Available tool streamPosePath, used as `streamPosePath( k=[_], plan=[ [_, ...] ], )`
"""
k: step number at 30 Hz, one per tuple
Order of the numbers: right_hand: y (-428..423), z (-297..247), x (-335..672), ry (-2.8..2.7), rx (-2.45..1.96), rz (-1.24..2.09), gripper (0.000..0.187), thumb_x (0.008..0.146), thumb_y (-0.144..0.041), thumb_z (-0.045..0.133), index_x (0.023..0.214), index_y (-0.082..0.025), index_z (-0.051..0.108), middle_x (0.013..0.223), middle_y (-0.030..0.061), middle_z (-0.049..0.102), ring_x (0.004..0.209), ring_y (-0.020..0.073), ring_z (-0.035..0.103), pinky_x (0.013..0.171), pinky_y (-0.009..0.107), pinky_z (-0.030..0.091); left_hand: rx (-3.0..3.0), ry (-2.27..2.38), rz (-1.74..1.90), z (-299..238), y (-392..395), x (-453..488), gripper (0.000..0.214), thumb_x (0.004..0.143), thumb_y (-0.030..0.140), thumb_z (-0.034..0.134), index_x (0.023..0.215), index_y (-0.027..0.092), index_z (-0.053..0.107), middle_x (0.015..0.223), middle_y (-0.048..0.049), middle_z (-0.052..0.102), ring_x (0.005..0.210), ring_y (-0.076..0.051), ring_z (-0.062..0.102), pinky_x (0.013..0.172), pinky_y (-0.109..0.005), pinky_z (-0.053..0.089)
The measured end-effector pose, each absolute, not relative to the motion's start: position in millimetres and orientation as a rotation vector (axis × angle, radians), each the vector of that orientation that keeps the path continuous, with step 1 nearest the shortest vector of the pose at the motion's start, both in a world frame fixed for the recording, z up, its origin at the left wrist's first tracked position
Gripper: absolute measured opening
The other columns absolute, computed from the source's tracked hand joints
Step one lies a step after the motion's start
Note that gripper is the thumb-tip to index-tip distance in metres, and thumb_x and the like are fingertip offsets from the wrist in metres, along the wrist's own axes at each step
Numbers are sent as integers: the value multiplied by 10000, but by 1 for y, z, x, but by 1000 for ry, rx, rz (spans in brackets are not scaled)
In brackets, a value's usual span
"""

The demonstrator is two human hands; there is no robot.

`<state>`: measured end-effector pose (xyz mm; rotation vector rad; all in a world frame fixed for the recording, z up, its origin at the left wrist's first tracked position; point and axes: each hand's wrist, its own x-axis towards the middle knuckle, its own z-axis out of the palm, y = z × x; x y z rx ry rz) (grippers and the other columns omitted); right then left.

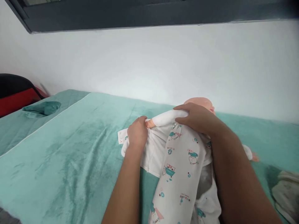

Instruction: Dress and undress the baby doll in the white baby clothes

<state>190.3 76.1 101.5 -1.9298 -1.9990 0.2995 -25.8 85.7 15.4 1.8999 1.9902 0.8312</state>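
A baby doll lies on the bed, its bald head (200,100) partly behind my right hand (197,117). My right hand is closed around the doll's upper arm (167,117), which wears a white sleeve. My left hand (137,133) is closed at the doll's small hand (149,123), gripping the sleeve (122,136) of a white baby garment; its cuff sticks out to the left. The garment's front panel (179,168), printed with bears and little carts, drapes open toward me over the doll's body. My right forearm hides part of the doll's torso; its other hand (255,156) shows beyond.
Green plush cover (58,161) spreads over the bed, which meets a white wall (140,65). A folded pale cloth (286,193) lies at the right edge. Far left are a dark green cloth (43,108) and a red-and-black object (17,96). A dark window frame crosses the top.
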Motion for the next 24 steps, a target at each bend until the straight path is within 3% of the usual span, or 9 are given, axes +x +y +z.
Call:
streamPosePath(
  k=[10, 16, 24],
  plan=[
    [76, 97, 191, -1958, -1906, 321, 454, 772, -342, 621, 1217, -339, 712, 1135, 31, 728, 947, 271, 663, 714, 357, 495, 1489, 1707, 999, 11, 96, -37, 339, 855, 133, 415, 999, 215, 711, 1031, -39, 724, 975, -217, 640, 825, -324, 446],
    [76, 96, 193, -1959, -1903, 299, 449, 775, -349, 620, 1215, -345, 708, 1165, 17, 724, 991, 281, 659, 755, 379, 508, 1377, 1650, 1030, 12, 95, -37, 383, 778, 79, 420, 1004, 205, 701, 908, -30, 713, 858, -195, 646, 739, -293, 446],
    [73, 95, 194, -1958, -1881, 234, 442, 778, -365, 614, 1207, -326, 712, 1186, 31, 719, 1015, 296, 657, 775, 387, 510, 1424, 1719, 1054, 14, 94, -37, 404, 790, 70, 416, 1062, 219, 675, 998, -31, 739, 887, -208, 665, 722, -297, 453]
  ],
)
